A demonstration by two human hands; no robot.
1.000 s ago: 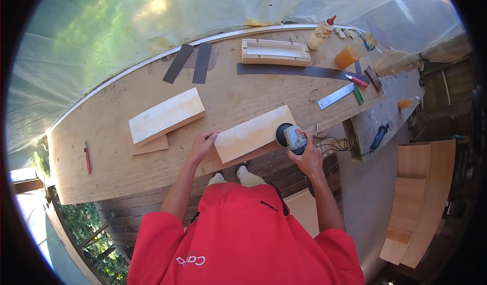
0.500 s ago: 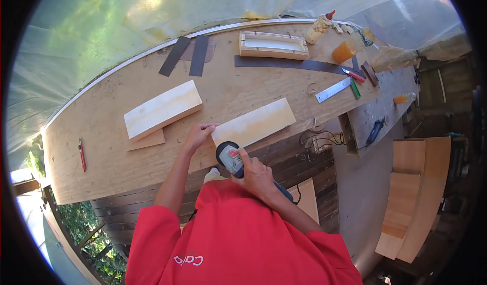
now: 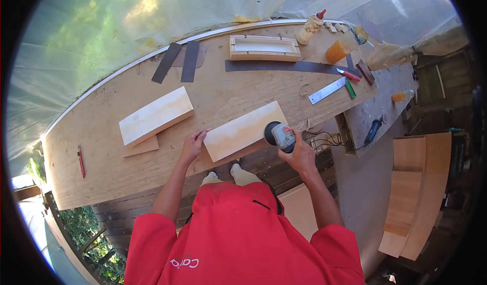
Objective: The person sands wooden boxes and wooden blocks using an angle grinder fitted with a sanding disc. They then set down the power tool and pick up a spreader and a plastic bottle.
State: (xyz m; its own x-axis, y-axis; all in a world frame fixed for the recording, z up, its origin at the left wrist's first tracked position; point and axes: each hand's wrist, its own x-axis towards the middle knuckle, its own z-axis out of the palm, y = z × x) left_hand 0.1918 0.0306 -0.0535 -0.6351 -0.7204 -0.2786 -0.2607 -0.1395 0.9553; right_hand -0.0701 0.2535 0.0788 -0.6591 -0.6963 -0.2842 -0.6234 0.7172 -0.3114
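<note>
A pale rectangular wooden piece (image 3: 241, 132) lies at the front edge of the wooden workbench (image 3: 101, 158). My left hand (image 3: 192, 147) grips its left end with the fingers closed. A grey and black power sander (image 3: 281, 137) is in my right hand (image 3: 300, 157), its round pad over the right end of the piece. To the left, a second pale wooden block (image 3: 157, 116) rests partly on a thin wooden board (image 3: 144, 147).
Farther back are an open wooden frame box (image 3: 265, 48), dark strips (image 3: 189, 61), a glue bottle (image 3: 310, 27) and an orange jar (image 3: 339, 50). At right lie a square (image 3: 327, 91) and a red knife (image 3: 349, 75). Red pliers (image 3: 81, 162) lie far left.
Half a second ago the sander was at the left end of the piece; my right hand has since moved it to the right end. My left hand still holds the left end.
</note>
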